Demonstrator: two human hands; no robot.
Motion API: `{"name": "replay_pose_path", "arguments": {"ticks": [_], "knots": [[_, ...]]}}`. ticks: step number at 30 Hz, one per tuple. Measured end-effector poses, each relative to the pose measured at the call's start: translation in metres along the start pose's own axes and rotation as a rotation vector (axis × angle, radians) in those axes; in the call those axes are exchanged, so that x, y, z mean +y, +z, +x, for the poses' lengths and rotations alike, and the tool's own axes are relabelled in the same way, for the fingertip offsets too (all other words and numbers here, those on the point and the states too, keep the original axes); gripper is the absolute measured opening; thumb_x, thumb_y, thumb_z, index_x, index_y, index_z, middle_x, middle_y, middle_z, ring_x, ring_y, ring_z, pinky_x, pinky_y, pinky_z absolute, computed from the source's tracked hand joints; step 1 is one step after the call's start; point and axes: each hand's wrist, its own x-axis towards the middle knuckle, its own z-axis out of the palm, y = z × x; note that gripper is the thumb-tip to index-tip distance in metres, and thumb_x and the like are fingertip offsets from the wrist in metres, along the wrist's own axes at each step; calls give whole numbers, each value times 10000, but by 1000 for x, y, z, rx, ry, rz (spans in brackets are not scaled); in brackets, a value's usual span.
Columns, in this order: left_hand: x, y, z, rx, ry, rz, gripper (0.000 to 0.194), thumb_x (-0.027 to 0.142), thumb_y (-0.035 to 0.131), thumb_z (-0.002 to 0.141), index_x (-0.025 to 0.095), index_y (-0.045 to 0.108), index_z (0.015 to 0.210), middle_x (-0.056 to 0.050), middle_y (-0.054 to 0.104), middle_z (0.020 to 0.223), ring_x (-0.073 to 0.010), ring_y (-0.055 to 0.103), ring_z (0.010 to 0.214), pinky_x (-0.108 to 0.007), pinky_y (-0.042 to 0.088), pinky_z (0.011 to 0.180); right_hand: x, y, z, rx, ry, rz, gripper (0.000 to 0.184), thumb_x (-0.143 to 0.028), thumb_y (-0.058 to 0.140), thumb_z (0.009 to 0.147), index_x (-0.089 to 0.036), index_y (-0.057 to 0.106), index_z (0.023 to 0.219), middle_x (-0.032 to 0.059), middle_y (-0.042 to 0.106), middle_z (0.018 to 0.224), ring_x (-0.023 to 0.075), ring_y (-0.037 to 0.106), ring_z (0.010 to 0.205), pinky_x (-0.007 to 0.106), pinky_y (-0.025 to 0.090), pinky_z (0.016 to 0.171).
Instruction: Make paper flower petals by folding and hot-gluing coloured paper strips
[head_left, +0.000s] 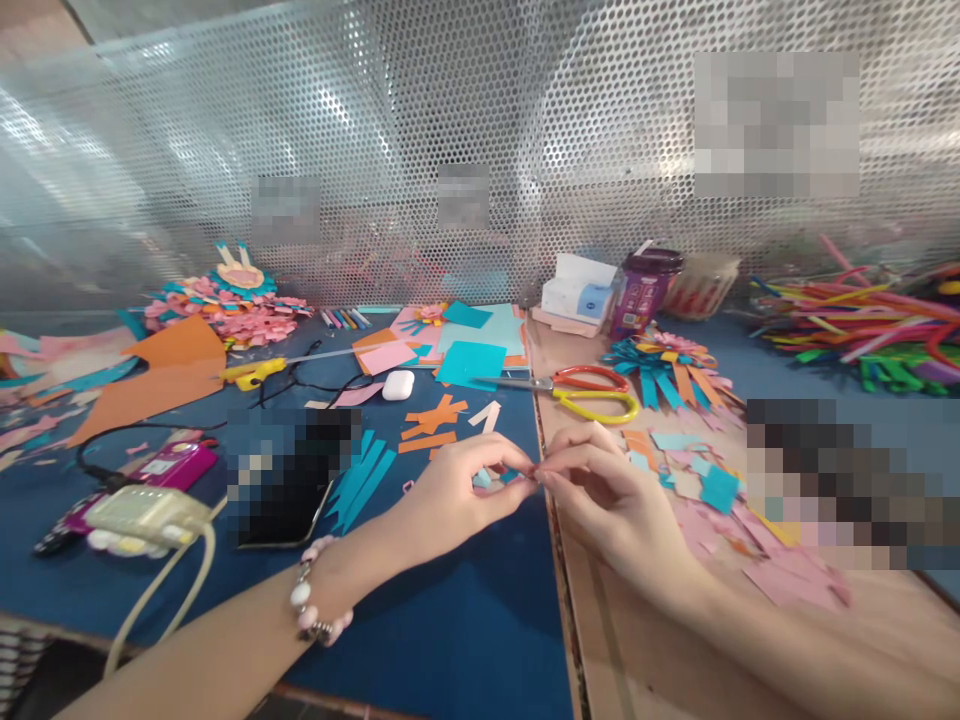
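The left hand (457, 487) and right hand (616, 500) meet at the fingertips, as if pinching — whether they grip anything there, I cannot tell. From that meeting point the teal paper strips (365, 482) lie toward nine o'clock, long axes running roughly one to seven — left hand nearer — with orange strips (435, 417) at ten and scissors (555, 384) at one.

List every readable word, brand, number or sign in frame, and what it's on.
None legible.
Purple cup: pale print and a square code, too small and blurred to read.
White box: mark on its blue patch, too small to read.
Magenta device: pale label, any text blurred beyond reading.
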Motion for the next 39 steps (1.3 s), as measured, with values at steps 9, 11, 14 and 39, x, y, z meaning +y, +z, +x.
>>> {"name": "replay_pose_path", "arguments": {"ticks": [9,11,14,39], "knots": [[1,-1,1,-8,23,26,88,227,575,841,173,645,847,-20,645,908,-138,588,852,-247,469,737,-5,1,-2,-47,35,-16,122,-258,554,878,-230,650,807,34,546,903,155,543,838,276,481,674],[1,-1,1,-13,23,27,92,229,572,845,169,641,838,-20,645,890,-137,587,840,-252,463,743,-6,1,-2,-46,31,-21,119,-261,556,878,-232,651,812,32,547,904,156,543,846,281,478,688],[1,-1,0,-14,11,14,92,231,570,845,168,637,845,-23,643,900,-138,585,845,-254,468,746,-5,1,-3,-48,33,-14,117,-265,556,879,-232,647,813,30,546,903,154,546,848,285,476,702],[2,-3,0,24,-92,-89,212,352,529,869,160,616,845,-47,638,859,-160,602,802,-269,482,702,0,-4,-6,-21,-61,-42,306,-284,387,962,-294,680,1050,44,552,1055,177,530,1029,327,446,881]]}}
